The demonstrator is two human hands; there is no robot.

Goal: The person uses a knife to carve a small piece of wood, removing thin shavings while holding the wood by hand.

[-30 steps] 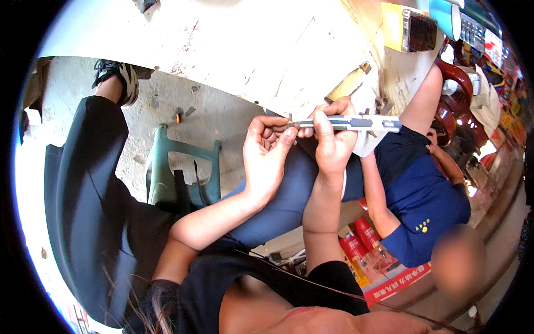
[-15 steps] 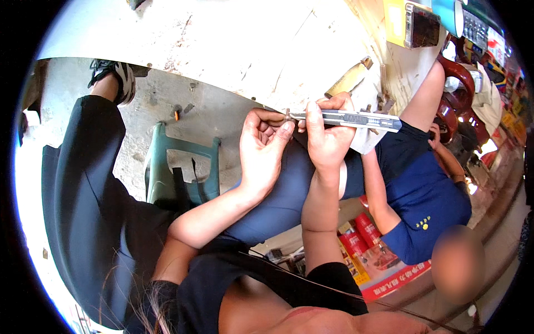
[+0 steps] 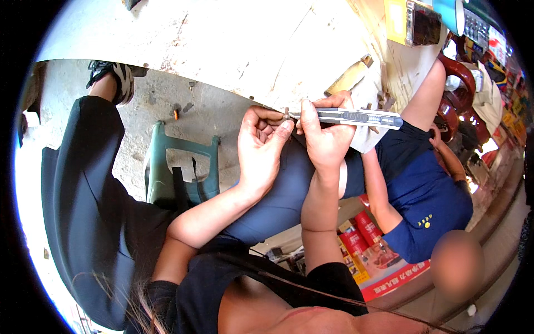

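Note:
My right hand (image 3: pixel 329 142) is closed around a silver and black utility knife (image 3: pixel 364 118), with the thumb along its top. The knife lies nearly level, its blade end pointing left. Between the thumb and fingers of my left hand (image 3: pixel 260 150) is a small brown piece (image 3: pixel 286 114), too small to name. The blade end meets or almost meets this piece; I cannot tell if they touch. Both hands are close together over my lap, just off the near edge of the white table (image 3: pixel 222 39).
A tan, blade-shaped tool (image 3: pixel 349 76) lies on the table beyond my right hand. A phone (image 3: pixel 425 25) rests at the far right. A green plastic stool (image 3: pixel 186 146) stands on the floor to the left. Close on my right sits a person in a blue shirt (image 3: pixel 425 206).
My right thumb has shifted slightly left on the utility knife, and the knife has moved a very little. My left hand stays almost still, with its pinch on the small brown piece.

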